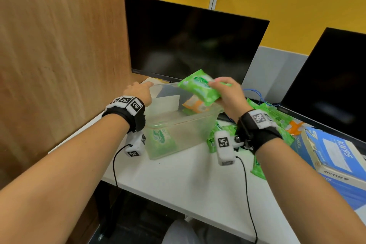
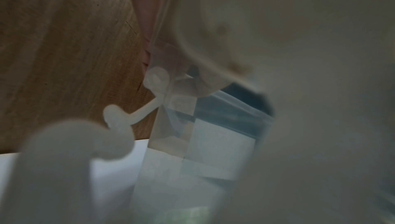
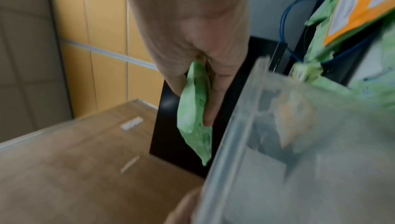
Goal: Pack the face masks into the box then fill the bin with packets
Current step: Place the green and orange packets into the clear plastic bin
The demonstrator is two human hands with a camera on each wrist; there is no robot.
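Packets: we pinch a green packet in our right hand, its grip closed round it above the clear bin on the desk; our left hand rests on the bin's far rim, fingers straight

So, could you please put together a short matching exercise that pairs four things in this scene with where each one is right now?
Things:
1. green packet
2. orange packet
3. blue box
4. left hand

Places:
A. lying inside the clear bin
B. on the desk at the far right
C. on the bin's far left rim
D. in the grip of the right hand, above the bin

Pairs: 1-D, 2-A, 3-B, 4-C
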